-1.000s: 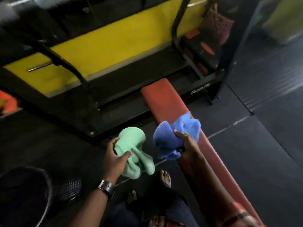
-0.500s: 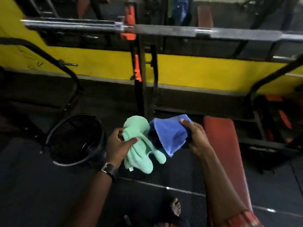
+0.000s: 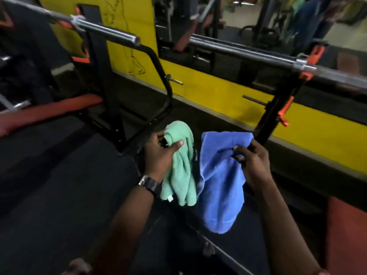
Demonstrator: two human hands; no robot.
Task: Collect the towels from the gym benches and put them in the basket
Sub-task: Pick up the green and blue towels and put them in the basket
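Observation:
A crumpled green towel (image 3: 181, 167) hangs from my left hand (image 3: 158, 157), which grips it near the top. Beside it on the right, a blue towel (image 3: 220, 187) dangles from my right hand (image 3: 252, 163), pinched at its upper edge. Both towels are held in the air above the dark floor, close together but apart. The basket is out of view. A red bench pad (image 3: 49, 112) lies at the left, and another red pad (image 3: 345, 231) shows at the lower right edge.
Two steel barbells (image 3: 248, 52) rest on black racks (image 3: 103, 86) in front of me at chest height. A yellow wall base (image 3: 228, 92) runs behind them with a mirror above. Dark rubber floor (image 3: 59, 195) spreads to the left. My bare foot (image 3: 208, 249) is below.
My view has swung left: the black basket has left the frame and a second bench and barbell have come in. Both hands still hold their towels, now slightly further apart.

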